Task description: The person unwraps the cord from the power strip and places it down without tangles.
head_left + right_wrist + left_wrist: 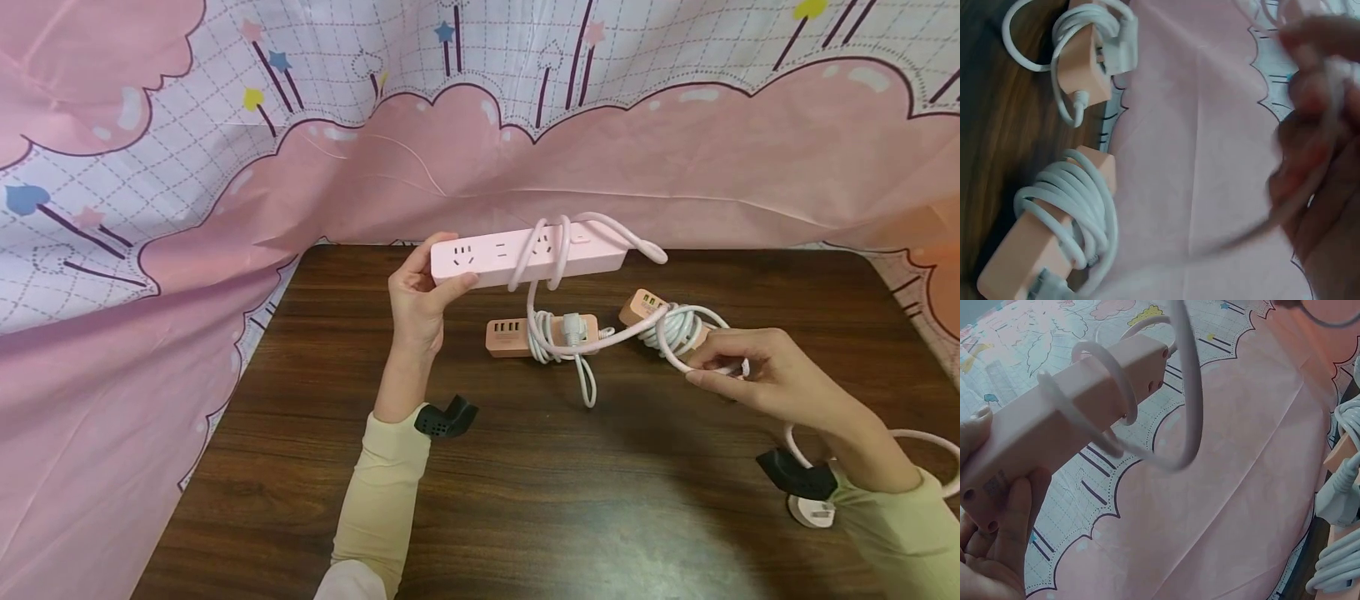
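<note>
My left hand [420,300] grips the left end of a pink power strip [487,250], thumb in front, and holds it raised above the table. The strip's pink cord [561,250] loops loosely around its right half, seen also as thick loops in the left wrist view. From there the cord sags and runs right to my right hand [772,375], which pinches it between thumb and fingers. Past that hand the cord trails by the right forearm, near a round white plug [812,510] on the table. In the right wrist view the right hand [1322,150] is blurred.
Two orange power strips lie on the dark wooden table [525,500], both wrapped in white cord: one in the middle [507,337], one to the right [641,307]. A pink and white patterned cloth [600,167] hangs behind the table and along its left side.
</note>
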